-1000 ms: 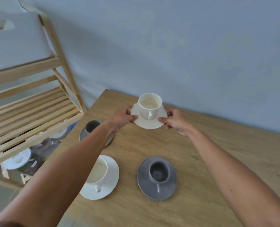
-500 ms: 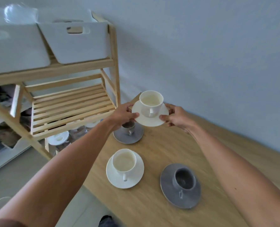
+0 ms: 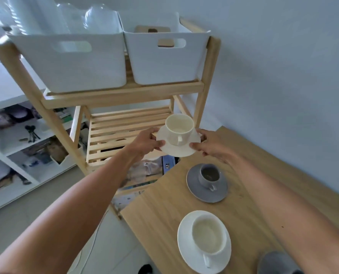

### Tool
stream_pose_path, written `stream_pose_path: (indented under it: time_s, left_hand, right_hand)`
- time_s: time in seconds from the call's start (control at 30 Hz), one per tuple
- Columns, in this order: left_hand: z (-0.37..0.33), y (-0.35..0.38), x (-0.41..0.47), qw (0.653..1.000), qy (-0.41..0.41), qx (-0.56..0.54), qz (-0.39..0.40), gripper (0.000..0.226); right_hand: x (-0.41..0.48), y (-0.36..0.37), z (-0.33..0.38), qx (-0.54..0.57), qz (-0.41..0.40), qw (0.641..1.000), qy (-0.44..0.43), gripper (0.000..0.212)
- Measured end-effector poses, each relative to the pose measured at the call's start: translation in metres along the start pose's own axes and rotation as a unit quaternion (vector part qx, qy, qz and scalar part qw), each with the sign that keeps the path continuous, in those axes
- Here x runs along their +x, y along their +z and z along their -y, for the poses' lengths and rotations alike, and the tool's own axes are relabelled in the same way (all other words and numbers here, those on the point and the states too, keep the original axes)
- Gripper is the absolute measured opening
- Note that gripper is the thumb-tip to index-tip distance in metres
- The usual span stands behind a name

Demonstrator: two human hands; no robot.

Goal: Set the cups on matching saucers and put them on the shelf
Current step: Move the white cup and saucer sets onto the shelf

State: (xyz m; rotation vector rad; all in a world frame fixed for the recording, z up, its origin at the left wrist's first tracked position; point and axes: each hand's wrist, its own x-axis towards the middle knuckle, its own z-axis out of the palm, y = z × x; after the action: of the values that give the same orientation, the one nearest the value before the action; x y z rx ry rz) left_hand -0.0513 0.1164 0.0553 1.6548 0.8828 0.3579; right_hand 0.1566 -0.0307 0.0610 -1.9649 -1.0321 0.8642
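The cream ceramic cup (image 3: 179, 128) stands upright on its matching round cream saucer (image 3: 178, 148), carried in the air in front of the slatted middle tier of the pale wooden shelf unit (image 3: 121, 133); the left hand (image 3: 146, 142) pinches the saucer's left rim, the right hand (image 3: 212, 145) its right rim. On the light wooden table (image 3: 164, 210) remain a grey cup on a grey saucer (image 3: 207, 182) and a white cup on a white saucer (image 3: 204, 241); two white plastic bins (image 3: 160, 56) sit on the top tier.
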Motion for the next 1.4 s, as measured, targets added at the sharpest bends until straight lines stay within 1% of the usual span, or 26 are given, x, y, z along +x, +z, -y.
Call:
stream_pose_path:
  time_s: [0.1, 0.23, 0.37, 0.5, 0.7, 0.83, 0.93, 1.03, 1.1, 1.17, 1.3, 1.4]
  left_hand:
    - [0.018, -0.028, 0.025, 1.0, -0.015, -0.006, -0.015, 0.059]
    - [0.046, -0.051, 0.062, 1.0, -0.021, 0.011, -0.02, 0.058]
    - [0.077, -0.061, 0.103, 0.999, -0.03, 0.03, -0.031, 0.059]
    - [0.103, -0.066, 0.147, 0.997, -0.04, 0.052, -0.049, 0.055]
    - [0.12, -0.078, 0.217, 0.993, -0.038, 0.084, -0.074, 0.052]
    - [0.125, -0.084, 0.254, 0.989, -0.043, 0.119, -0.075, 0.057]
    - [0.127, -0.088, 0.277, 0.989, -0.051, 0.117, -0.076, 0.056]
    - [0.127, -0.092, 0.297, 0.987, -0.054, 0.129, -0.078, 0.054]
    - [0.127, -0.095, 0.309, 0.984, -0.049, 0.15, -0.077, 0.054]
    - [0.127, -0.097, 0.318, 0.976, -0.037, 0.203, -0.07, 0.056]
    - [0.123, -0.102, 0.333, 0.962, -0.035, 0.266, -0.054, 0.053]
    - [0.118, -0.103, 0.341, 0.941, -0.023, 0.336, -0.047, 0.053]
  right_hand:
    - [0.037, 0.023, 0.011, -0.02, 0.012, 1.0, -0.001, 0.075]
    - [0.081, 0.048, 0.013, -0.05, 0.037, 0.998, -0.001, 0.069]
    - [0.127, 0.067, 0.004, -0.077, 0.042, 0.996, 0.01, 0.072]
    - [0.174, 0.081, -0.007, -0.103, 0.038, 0.994, 0.02, 0.068]
    - [0.243, 0.091, -0.019, -0.122, 0.016, 0.992, 0.014, 0.066]
    - [0.279, 0.1, -0.031, -0.092, -0.017, 0.995, 0.027, 0.067]
    - [0.305, 0.105, -0.038, -0.082, -0.026, 0.995, 0.042, 0.06]
    - [0.326, 0.109, -0.04, -0.075, -0.051, 0.995, 0.045, 0.049]
    - [0.338, 0.11, -0.039, -0.079, -0.06, 0.994, 0.043, 0.053]
    - [0.348, 0.11, -0.038, -0.09, -0.066, 0.993, 0.044, 0.058]
    - [0.363, 0.108, -0.037, -0.115, -0.071, 0.99, 0.035, 0.054]
    - [0.371, 0.107, -0.036, -0.124, -0.081, 0.989, 0.031, 0.051]
